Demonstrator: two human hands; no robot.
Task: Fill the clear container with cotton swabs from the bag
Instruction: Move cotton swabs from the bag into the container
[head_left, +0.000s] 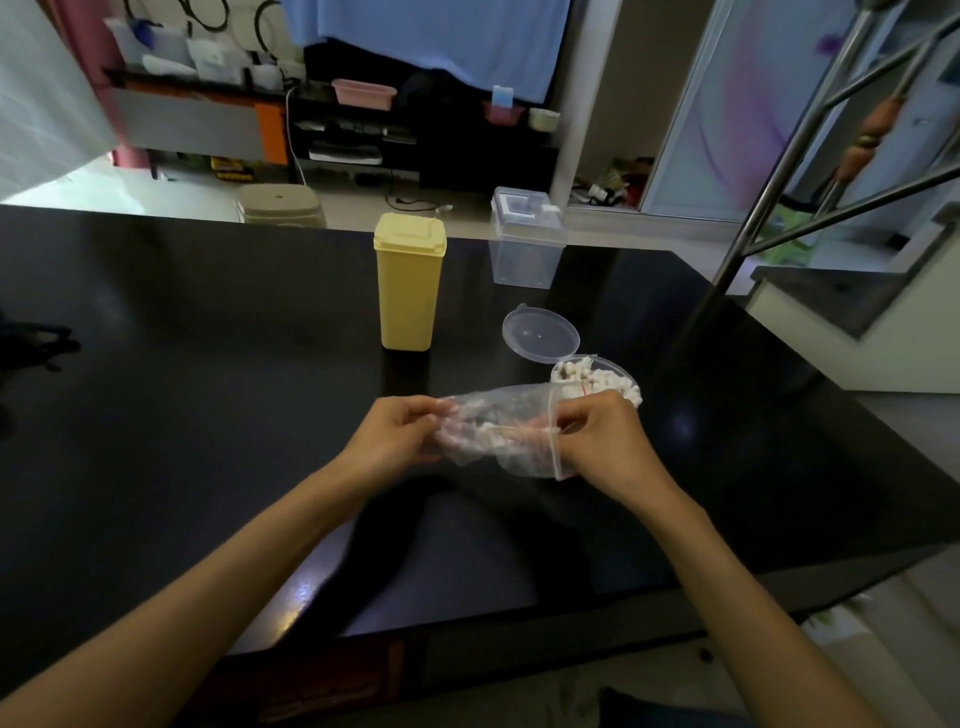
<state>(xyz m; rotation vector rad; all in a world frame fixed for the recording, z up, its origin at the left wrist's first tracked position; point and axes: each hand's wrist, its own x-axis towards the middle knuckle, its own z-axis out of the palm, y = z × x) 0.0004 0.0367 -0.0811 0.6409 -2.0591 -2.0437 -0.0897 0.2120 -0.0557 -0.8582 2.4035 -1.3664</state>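
Head view is showing the left hand (395, 431) pinching the bag's (498, 431) closed end and the right hand (597, 436) gripping swabs (498, 434) at its mouth, just before the half-filled round tub (597, 382); next, probably lifting them across.

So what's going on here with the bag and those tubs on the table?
A person is moving cotton swabs out of a clear zip bag into a round clear container on the dark table. The left hand grips the bag's closed end and the right hand pinches at its mouth, beside the container. The container already holds many swabs, and its hinged lid stands open. A yellow box and a clear lidded box stand untouched behind.
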